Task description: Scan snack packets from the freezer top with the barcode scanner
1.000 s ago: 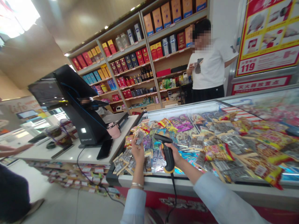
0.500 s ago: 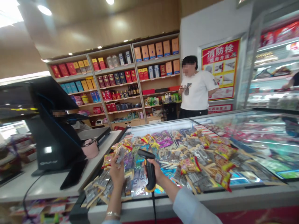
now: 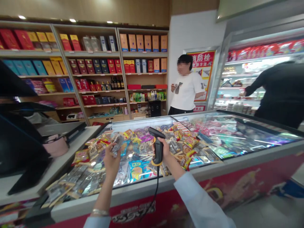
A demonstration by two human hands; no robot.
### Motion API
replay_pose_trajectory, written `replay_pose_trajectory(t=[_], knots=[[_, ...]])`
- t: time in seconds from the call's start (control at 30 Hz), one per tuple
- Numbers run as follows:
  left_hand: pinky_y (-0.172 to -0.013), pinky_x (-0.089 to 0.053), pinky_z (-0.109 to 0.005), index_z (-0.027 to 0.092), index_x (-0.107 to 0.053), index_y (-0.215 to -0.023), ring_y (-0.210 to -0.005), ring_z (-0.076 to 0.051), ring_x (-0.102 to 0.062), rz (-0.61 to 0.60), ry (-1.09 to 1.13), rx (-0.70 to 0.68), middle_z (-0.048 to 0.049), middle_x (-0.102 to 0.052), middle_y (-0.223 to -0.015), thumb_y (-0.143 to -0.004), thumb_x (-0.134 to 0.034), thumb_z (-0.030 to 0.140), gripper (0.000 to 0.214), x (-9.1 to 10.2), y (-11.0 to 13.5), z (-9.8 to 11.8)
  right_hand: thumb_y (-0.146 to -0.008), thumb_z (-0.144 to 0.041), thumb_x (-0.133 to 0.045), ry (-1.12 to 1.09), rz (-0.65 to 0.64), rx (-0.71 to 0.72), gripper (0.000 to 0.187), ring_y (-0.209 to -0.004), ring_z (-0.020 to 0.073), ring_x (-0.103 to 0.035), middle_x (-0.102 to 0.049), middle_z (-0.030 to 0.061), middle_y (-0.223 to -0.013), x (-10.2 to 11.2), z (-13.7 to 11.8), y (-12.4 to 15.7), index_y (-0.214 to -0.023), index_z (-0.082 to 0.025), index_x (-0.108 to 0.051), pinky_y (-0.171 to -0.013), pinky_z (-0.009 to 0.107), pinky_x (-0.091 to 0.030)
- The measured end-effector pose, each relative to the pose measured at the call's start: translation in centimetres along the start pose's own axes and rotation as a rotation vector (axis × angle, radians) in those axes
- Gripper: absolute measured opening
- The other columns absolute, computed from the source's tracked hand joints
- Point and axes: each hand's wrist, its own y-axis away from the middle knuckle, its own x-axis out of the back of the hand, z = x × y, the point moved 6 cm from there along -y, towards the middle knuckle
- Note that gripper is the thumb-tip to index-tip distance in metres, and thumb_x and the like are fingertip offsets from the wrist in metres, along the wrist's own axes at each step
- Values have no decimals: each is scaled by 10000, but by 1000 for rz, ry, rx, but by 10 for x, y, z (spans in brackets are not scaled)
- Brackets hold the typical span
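Note:
My left hand is raised over a glass-topped freezer chest and pinches a small silver snack packet upright in its fingers. My right hand grips a black corded barcode scanner with a yellow collar, its head tilted up and towards the left. The scanner's black cable hangs down the chest's red front. The hands stand a little apart. Below them, many bright snack packets cover the near part of the chest.
A white counter to my left carries a black till terminal and a pink pouch. Beyond the chest stands a person in a white T-shirt. A person in dark clothes reaches towards a lit display fridge.
The view has swung left and levelled, bringing the dark-clothed person and fridge into view. Both hands have risen slightly, still holding the packet and the scanner.

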Motion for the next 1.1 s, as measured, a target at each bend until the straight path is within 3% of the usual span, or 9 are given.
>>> replay_pose_trajectory(t=[0.27,0.37,0.43,0.57,0.73,1.1], knots=[[-716,-528,-326,210,-538,-1085,-859,-216,-671,-374,330,98,-68,-680,-998,-738,-651,388,407,-119,69,63,-672,-530,-626,67,173,186,362,-348,124,-461,-532,-26,-438,78,-69,40,-776,-184,-598,-331,222,-365],[-762,-530,-352,203,-521,-1131,-870,-216,-674,-478,392,147,-90,-681,-1047,-792,-612,426,416,-151,93,74,-656,-538,-635,102,237,238,379,-378,149,-507,-543,-18,-453,105,-85,56,-798,-187,-608,-335,232,-375],[-861,-511,-404,206,-571,-1090,-982,-237,-660,-534,348,120,-105,-678,-1105,-830,-567,424,339,-164,103,76,-668,-551,-624,100,268,245,373,-383,158,-518,-546,-12,-458,124,-91,66,-769,-193,-602,-340,244,-392],[-1037,-384,-540,222,-680,-914,-1167,-293,-582,-562,90,-18,-113,-651,-1216,-846,-547,416,245,-172,111,69,-685,-539,-623,52,378,254,344,-350,134,-480,-542,-6,-448,164,-95,84,-643,-203,-557,-329,238,-388],[-974,-463,-483,258,-641,-1159,-1123,-262,-614,-653,21,-61,-98,-638,-1257,-906,-453,425,356,-171,118,64,-682,-521,-634,22,424,340,321,-358,136,-480,-544,-11,-465,197,-92,94,-696,-205,-581,-328,236,-395],[-994,-471,-436,286,-611,-1238,-1171,-255,-583,-691,44,-100,-83,-586,-1330,-903,-467,422,389,-164,127,78,-668,-459,-670,112,465,385,274,-407,156,-525,-616,37,-565,209,-90,94,-712,-194,-617,-370,266,-440]])
